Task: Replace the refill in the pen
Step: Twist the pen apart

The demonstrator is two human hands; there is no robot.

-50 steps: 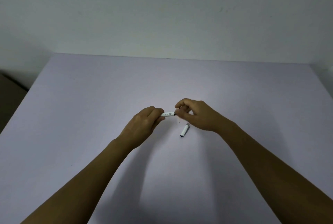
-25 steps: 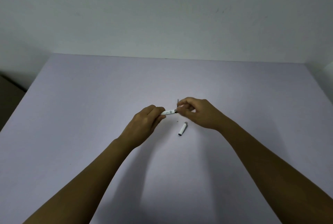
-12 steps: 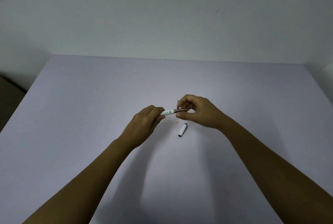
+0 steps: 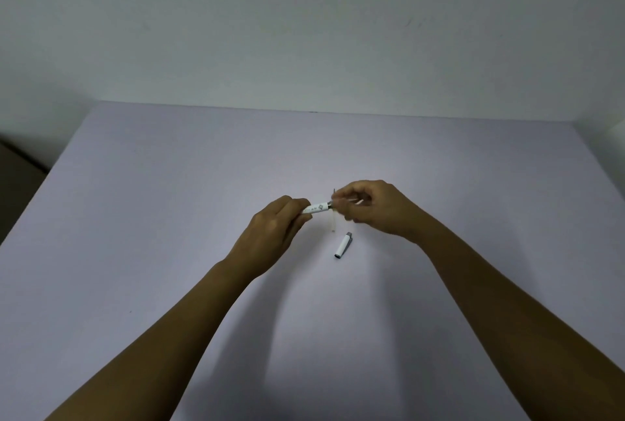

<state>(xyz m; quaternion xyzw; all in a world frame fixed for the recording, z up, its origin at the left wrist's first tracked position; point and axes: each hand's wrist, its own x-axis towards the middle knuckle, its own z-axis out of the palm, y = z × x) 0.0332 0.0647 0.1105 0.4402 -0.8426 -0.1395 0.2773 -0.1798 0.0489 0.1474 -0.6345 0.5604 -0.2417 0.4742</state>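
My left hand [image 4: 270, 234] grips a white pen barrel [image 4: 316, 209] with small print, held level above the table. My right hand [image 4: 375, 205] is closed at the barrel's right end, pinching a thin part that looks like the refill [image 4: 355, 201]; most of it is hidden by the fingers. A thin pale stick [image 4: 333, 222], blurred, hangs down under the fingers. A white pen cap [image 4: 343, 245] with a grey end lies on the table just below my right hand.
The pale lilac table [image 4: 169, 217] runs to a plain wall at the back. Its left edge drops to a dark floor [image 4: 17, 177].
My right hand has shifted slightly right and up at the barrel's end, and a thin pale stick now shows below the fingers. The cap and my left hand stay put.
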